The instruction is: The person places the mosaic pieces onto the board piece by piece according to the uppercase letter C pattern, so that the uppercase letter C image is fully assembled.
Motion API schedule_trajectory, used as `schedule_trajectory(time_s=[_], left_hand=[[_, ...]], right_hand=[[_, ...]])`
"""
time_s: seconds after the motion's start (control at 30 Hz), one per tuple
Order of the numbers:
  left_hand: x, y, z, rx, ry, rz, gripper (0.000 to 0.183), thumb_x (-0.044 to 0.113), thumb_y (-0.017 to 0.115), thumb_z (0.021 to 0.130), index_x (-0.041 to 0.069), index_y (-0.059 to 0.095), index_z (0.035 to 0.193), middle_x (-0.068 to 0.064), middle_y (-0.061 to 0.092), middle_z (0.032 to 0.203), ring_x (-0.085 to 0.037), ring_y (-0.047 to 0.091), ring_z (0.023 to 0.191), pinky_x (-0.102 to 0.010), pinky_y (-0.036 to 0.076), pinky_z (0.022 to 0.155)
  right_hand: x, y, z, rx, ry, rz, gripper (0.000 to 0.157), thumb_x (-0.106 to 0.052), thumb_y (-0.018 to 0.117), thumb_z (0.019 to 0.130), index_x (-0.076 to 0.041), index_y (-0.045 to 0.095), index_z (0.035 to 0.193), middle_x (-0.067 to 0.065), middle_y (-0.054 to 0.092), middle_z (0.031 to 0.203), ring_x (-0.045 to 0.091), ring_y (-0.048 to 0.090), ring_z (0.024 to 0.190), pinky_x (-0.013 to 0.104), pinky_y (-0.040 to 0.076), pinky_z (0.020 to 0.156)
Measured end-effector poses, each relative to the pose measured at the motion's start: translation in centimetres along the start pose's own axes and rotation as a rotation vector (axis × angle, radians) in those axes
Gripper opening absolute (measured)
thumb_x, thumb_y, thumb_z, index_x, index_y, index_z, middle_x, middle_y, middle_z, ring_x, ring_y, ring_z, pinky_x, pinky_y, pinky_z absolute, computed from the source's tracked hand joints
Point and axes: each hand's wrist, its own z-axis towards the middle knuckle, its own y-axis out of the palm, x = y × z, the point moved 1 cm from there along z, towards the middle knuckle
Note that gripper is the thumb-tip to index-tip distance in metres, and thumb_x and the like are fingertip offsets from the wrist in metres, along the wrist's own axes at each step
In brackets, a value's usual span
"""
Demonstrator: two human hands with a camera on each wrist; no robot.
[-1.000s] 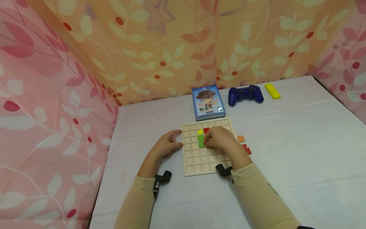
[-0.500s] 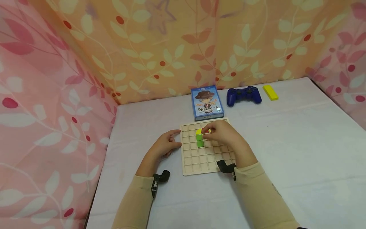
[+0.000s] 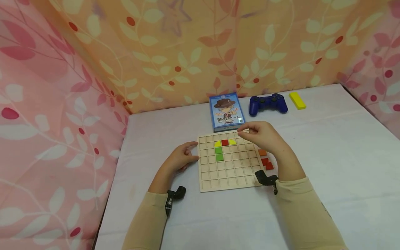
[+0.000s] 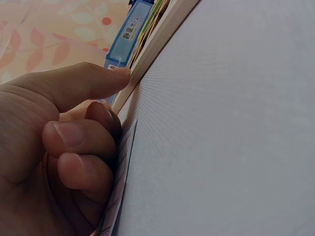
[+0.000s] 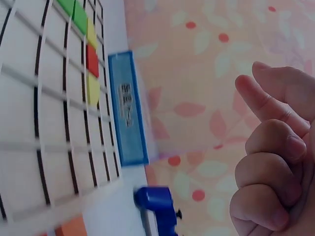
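Note:
A pale wooden grid board [image 3: 232,170] lies on the table. Set in its cells are a red square tile [image 3: 225,142] between two yellow rounded tiles [image 3: 232,142], and two green tiles [image 3: 219,157] below the left yellow one. My left hand [image 3: 182,158] touches the board's left edge with thumb and index fingertips; its other fingers curl beside a thin lined sheet [image 4: 118,187]. My right hand [image 3: 262,137] hovers over the board's far right corner, thumb and index fingertips apart [image 5: 280,147] with nothing between them, the other fingers curled.
An orange tile [image 3: 262,152] and red tiles [image 3: 269,166] lie at the board's right edge. Behind the board stand a blue game box [image 3: 227,111], a blue game controller [image 3: 268,104] and a yellow block [image 3: 297,100]. Patterned curtains [image 3: 187,52] close off the back and sides.
My right hand has lifted from the tiles and moved right towards the board's far right corner, uncovering the red and right yellow tiles. My left hand has stayed at the board's edge.

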Motion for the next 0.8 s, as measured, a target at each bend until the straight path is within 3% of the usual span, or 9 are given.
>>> schedule_trajectory(time_s=[0.27, 0.5, 0.63, 0.8], left_hand=[[0.0, 0.0, -0.1, -0.005, 0.016, 0.011, 0.067, 0.020, 0.083, 0.088, 0.027, 0.055, 0.148, -0.001, 0.051, 0.061, -0.014, 0.039, 0.039, -0.028, 0.033, 0.037], [-0.2, -0.2, -0.3, -0.005, 0.004, -0.038, 0.067, 0.016, 0.083, 0.088, 0.026, 0.056, 0.148, -0.002, 0.051, 0.060, -0.014, 0.036, 0.038, -0.028, 0.031, 0.036], [0.0, 0.0, -0.2, -0.014, 0.016, -0.045, 0.067, 0.018, 0.083, 0.087, 0.027, 0.056, 0.148, -0.002, 0.052, 0.061, -0.013, 0.037, 0.038, -0.028, 0.031, 0.036], [0.1, 0.1, -0.2, -0.001, 0.003, -0.025, 0.067, 0.019, 0.084, 0.087, 0.029, 0.056, 0.147, -0.002, 0.052, 0.062, -0.014, 0.038, 0.039, -0.028, 0.032, 0.036]], right_hand=[[2.8, -2.6, -1.5, -0.032, 0.096, -0.064, 0.039, -0.037, 0.072, 0.097, -0.009, 0.073, 0.123, 0.003, 0.043, 0.069, 0.023, 0.043, 0.067, 0.034, 0.033, 0.060], [5.0, -3.0, -2.7, -0.255, 0.179, -0.060, 0.041, -0.030, 0.077, 0.093, -0.006, 0.069, 0.125, 0.002, 0.049, 0.074, 0.021, 0.048, 0.073, 0.034, 0.036, 0.068], [5.3, -2.9, -3.4, -0.366, 0.227, -0.122, 0.036, -0.020, 0.079, 0.088, -0.004, 0.068, 0.118, 0.004, 0.054, 0.078, 0.022, 0.050, 0.077, 0.036, 0.038, 0.071], [5.0, -1.6, -3.7, -0.378, 0.259, -0.202, 0.027, -0.006, 0.077, 0.078, -0.004, 0.065, 0.103, 0.004, 0.057, 0.079, 0.021, 0.051, 0.073, 0.034, 0.038, 0.069]])
